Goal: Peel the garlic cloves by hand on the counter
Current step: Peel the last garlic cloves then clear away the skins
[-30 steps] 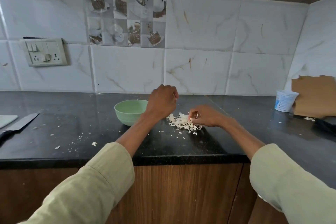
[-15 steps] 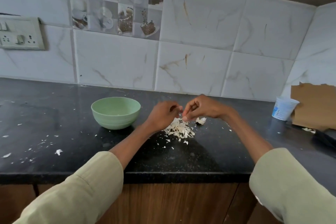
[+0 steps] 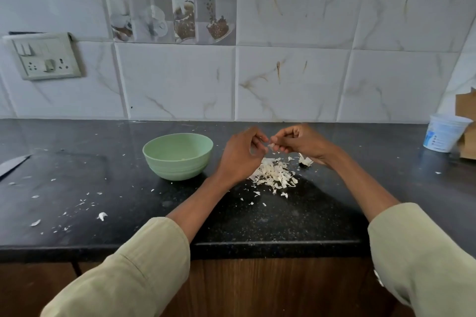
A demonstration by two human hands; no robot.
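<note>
Garlic clove, small and pale [image 3: 270, 146], pinched between both hands just above the black stone bench [image 3: 257, 221].
Left hand [image 3: 239, 156] and right hand [image 3: 300, 140] meet fingertip to fingertip, each with curled fingers nipping the clove; it's blurred, so how much skin is off I can't tell. Right under them sits a heap of papery white peelings [image 3: 274, 174], with a skinned-looking scrap [image 3: 305, 161] by the right wrist. Pale green round bowl [image 3: 177, 156] stands just left of the left hand.
</note>
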